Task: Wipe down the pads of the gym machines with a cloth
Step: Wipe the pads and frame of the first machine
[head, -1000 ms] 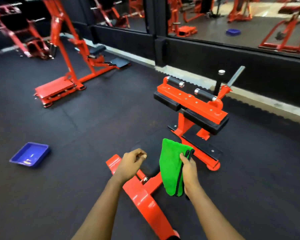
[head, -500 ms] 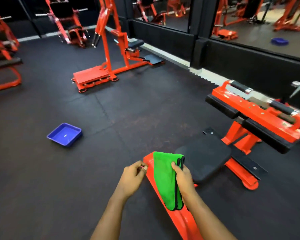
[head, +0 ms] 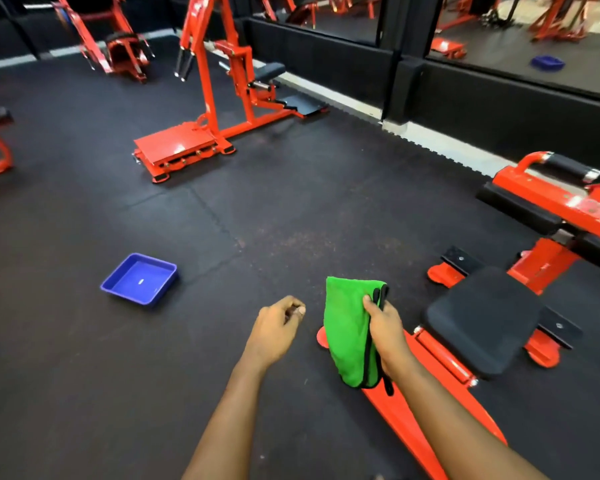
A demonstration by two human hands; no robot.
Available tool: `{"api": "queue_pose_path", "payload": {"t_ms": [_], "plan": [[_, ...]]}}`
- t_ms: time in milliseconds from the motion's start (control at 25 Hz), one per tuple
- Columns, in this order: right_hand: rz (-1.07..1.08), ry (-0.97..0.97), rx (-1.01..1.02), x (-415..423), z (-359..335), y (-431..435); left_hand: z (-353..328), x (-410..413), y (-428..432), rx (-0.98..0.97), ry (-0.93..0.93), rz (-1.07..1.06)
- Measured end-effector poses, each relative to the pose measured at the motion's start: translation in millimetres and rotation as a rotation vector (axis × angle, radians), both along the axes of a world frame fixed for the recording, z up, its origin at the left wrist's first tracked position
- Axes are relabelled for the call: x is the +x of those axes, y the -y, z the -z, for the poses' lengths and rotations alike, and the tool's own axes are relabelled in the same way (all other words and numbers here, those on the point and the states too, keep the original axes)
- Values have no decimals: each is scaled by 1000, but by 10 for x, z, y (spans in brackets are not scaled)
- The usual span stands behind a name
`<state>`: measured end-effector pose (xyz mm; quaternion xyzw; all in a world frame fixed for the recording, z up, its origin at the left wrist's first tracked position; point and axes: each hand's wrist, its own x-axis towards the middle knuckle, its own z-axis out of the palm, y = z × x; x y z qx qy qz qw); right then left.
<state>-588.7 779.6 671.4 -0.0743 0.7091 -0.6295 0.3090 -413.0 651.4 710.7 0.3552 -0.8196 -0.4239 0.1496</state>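
Both hands have left the seat pad. A second ago they were over it; now it lies to their right, and the view has turned toward the floor's left side.

- Left hand: fingers curled in, thumb tip against them, nothing visibly held.
- Right hand: fingers and thumb clamped on the green cloth, which hangs folded above the near end of the orange frame, clear of every pad.

Judgement: wiping on this machine is paused or complete. Further wiping requires carrying the cloth to a pad.

Count:
- one cloth
- two hands
- one blue tray on the floor toward its left edge, plus its mirror reflection
- three pads on the near machine: the seat pad and two thigh pads
- one lever machine near the floor's far edge
- further machines at the far-left corner, number unclear
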Motion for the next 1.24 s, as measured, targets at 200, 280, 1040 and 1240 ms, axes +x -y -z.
{"api": "queue_pose_path", "payload": {"t_ms": [200, 280, 1040, 1240], "plan": [[35, 27, 0, -276, 193, 916, 43, -182, 912, 0, 34, 36], [37, 39, 10, -425, 220, 1436, -2, -300, 1393, -28, 65, 30], [822, 36, -27, -2963, 71, 3452, -249, -4406, 4572, -132, 34, 821], [1167, 23, -46, -3684, 206, 3054, -291, -5944, 4135, -150, 1, 1133]]}}
